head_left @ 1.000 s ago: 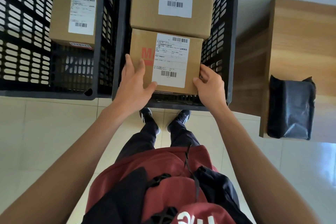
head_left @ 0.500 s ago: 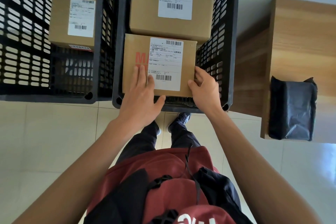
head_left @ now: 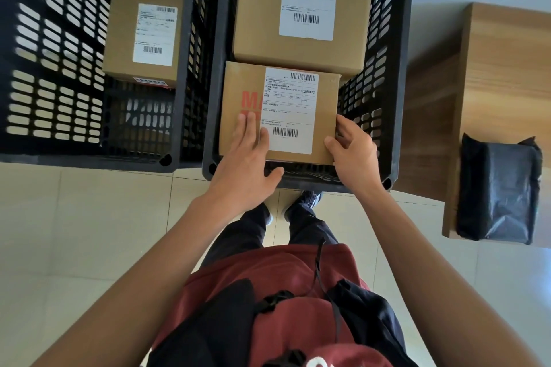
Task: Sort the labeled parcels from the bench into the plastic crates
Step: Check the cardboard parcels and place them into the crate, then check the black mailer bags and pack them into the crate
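The left hand [head_left: 246, 158] hides the small parcel's [head_left: 325, 116] red lettering partly.

The person wears a dark red top [head_left: 286, 274] with black straps [head_left: 277, 296], dark trousers [head_left: 310, 228], and dark shoes [head_left: 307, 198]. Both arms are bare.

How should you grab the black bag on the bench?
Judging by its pose, take the black bag by both long sides, coming from above. It lies flat on the bench with its near end hanging over the edge, so both sides look free.
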A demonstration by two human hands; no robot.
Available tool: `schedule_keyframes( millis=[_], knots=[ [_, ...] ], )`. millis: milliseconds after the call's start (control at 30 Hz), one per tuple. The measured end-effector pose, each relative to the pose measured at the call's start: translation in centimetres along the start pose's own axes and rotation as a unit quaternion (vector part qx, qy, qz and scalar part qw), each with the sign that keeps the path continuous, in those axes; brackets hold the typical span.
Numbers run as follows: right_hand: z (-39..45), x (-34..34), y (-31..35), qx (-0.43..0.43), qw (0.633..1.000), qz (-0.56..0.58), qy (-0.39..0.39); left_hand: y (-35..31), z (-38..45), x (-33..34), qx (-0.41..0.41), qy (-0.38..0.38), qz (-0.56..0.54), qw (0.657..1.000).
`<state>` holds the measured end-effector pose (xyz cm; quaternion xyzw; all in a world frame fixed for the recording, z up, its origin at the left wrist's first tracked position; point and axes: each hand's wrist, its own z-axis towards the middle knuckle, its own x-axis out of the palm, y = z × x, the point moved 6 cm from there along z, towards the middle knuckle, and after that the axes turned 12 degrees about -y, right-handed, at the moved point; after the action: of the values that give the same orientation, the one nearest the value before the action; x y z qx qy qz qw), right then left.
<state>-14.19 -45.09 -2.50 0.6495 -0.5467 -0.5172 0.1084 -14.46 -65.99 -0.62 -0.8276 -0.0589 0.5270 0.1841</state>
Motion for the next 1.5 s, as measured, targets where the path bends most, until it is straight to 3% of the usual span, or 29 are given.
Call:
schedule_keyframes(
  millis=[133, 367, 667, 1067, 1500],
  knots=[
    [0.0, 0.2, 0.1, -0.016, 1.0, -0.019, -0.003, 0.6, -0.2, -0.1, 0.0, -0.024, -0.052, 0.998],
    [-1.3, -0.1, 0.8, -0.016, 1.0, -0.024, -0.008, 4.0, -0.7, -2.7, -0.004, -0.189, -0.241, 0.952],
    [-4.6, -4.2, 2.1, -0.052, 0.995, -0.009, -0.086, 1.2, -0.3, -4.0, 0.041, -0.184, -0.27, 0.944],
    [-7.9, -15.4, 0.2, -0.174, 0.968, -0.054, -0.174, -14.0, -1.2, -5.7, 0.163, -0.162, -0.178, 0.957],
    [-14.1, -33.5, -14.2, -0.128, 0.943, -0.05, -0.302, -34.9, -7.6, 1.8, 0.283, -0.11, -0.193, 0.933]
  ],
)
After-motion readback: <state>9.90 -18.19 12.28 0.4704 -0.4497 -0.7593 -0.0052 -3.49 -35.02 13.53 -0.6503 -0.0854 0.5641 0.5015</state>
